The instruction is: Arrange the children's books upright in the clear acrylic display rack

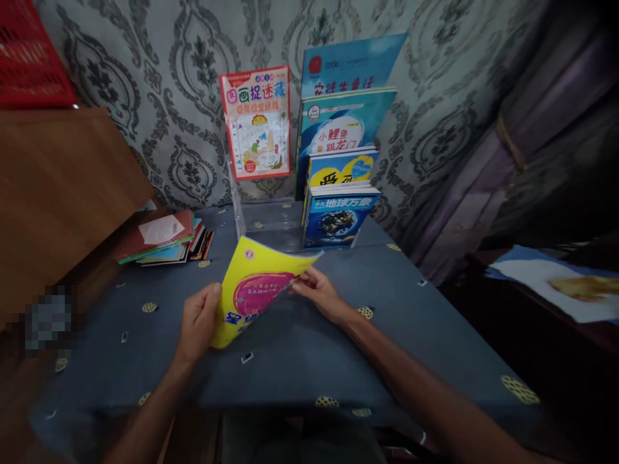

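Observation:
A thin yellow book [258,264] with a pink patch on its cover is held tilted above the table, between my two hands. My left hand [198,319] grips its left edge, thumb on the front cover. At the right edge, my right hand [316,293] pinches the book with its fingertips. Just beyond it is a clear plastic stand [236,206]; a red-bordered picture book [258,125] leans upright in its left part. On the right, several books stand in tiers, with a blue book showing the Earth [338,222] in front.
A pile of books and booklets [159,235] lies at the table's left, near a brown wooden cabinet [68,193] with a red basket [33,58] on top. The table has a dark blue patterned cloth [396,361]. A purple curtain [464,167] hangs at right.

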`<state>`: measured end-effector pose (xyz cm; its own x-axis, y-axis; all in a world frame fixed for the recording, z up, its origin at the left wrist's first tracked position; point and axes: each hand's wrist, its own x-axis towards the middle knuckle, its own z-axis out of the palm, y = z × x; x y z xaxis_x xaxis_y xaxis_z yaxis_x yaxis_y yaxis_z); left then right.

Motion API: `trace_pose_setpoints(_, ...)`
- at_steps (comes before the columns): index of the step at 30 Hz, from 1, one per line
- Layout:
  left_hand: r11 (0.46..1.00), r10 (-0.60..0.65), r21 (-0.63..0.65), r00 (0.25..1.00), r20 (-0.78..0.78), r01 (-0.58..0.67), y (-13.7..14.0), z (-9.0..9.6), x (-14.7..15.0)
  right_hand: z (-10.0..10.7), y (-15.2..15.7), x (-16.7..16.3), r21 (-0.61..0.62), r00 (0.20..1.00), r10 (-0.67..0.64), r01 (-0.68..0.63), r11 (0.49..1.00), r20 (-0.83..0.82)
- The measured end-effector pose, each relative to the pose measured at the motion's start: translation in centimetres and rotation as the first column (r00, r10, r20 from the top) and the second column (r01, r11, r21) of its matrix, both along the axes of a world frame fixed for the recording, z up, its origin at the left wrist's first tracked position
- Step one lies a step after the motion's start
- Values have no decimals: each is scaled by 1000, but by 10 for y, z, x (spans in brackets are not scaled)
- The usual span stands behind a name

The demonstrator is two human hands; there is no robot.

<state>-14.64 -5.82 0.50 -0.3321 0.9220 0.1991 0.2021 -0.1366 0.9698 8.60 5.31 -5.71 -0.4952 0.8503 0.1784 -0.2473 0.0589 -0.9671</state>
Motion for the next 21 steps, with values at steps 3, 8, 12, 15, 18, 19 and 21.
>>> trace_pose_setpoints(3,999,-13,-33,940,340,25,10,2,19,9,-3,0,16,1000,-12,12,1000,-4)
trace_pose_setpoints(8,998,-7,-52,857,515,40,21,-3,33,24,-1,12,-101,993,-118,117,988,-3)
trace_pose_setpoints(12,984,31,-170,878,477,58,27,-30,22,20,1,20,-214,987,-130,149,965,100)
trace_pose_setpoints(15,951,6,-285,921,390,115,32,-52,10,10,0,22,-233,975,-82,130,964,205)
trace_pose_setpoints(18,936,-99,-322,984,147,142,36,-63,-5,2,-1,24,-244,956,-6,81,966,293)
trace_pose_setpoints(19,941,-139,-308,990,15,137,37,-64,-10,0,-1,24,-255,952,16,66,965,307)
trace_pose_setpoints(21,961,-183,-255,941,-284,110,41,-63,-19,-3,-1,26,-274,945,42,51,960,323)
